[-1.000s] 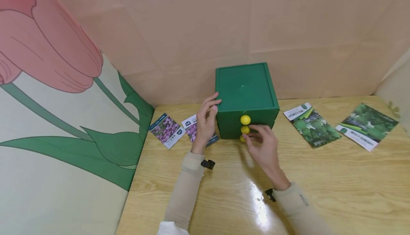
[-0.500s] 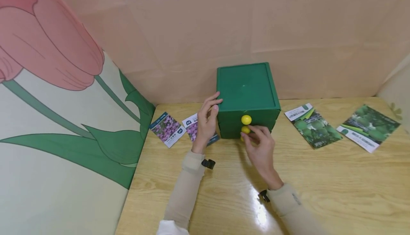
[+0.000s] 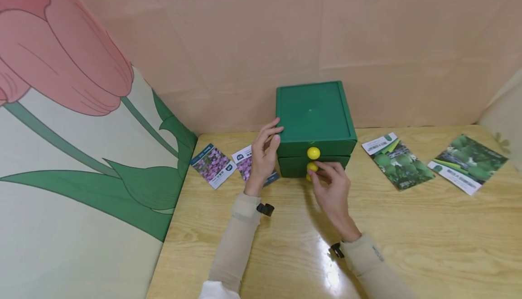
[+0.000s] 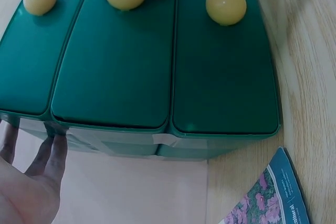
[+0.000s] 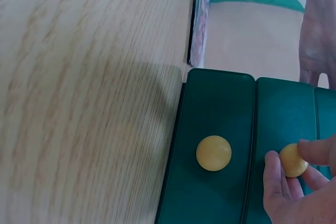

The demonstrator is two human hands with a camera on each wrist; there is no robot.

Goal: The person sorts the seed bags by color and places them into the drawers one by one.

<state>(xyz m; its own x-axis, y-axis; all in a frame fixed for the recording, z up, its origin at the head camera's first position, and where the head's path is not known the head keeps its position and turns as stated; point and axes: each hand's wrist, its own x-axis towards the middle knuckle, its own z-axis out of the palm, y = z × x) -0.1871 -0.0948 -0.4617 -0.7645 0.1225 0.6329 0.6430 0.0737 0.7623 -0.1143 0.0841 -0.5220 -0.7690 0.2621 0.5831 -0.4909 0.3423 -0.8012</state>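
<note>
A green cabinet [image 3: 311, 111] with three stacked drawers stands on the table, each drawer with a round yellow knob. My right hand [image 3: 333, 190] pinches the middle knob [image 5: 293, 160] between thumb and fingers. The middle drawer [image 4: 113, 66] sits slightly forward of the top one in the head view. My left hand [image 3: 263, 158] rests against the cabinet's left side, fingers extended near its upper edge. Above the right hand is the top knob [image 3: 313, 153]. The bottom knob [image 5: 213, 153] shows fully in both wrist views but is mostly hidden in the head view.
Two seed packets with pink flowers, one at the far left [image 3: 213, 165] and one [image 3: 243, 158] partly behind my left hand, lie on the wooden table [image 3: 408, 235]. To the right lie two green-pictured packets [image 3: 401, 163] [image 3: 469, 163]. A wall [image 3: 244, 40] stands behind the cabinet.
My right hand has moved slightly left and closed its fingertips on the middle knob. The middle drawer's top edge now shows below the top drawer. The left hand has stayed in place.
</note>
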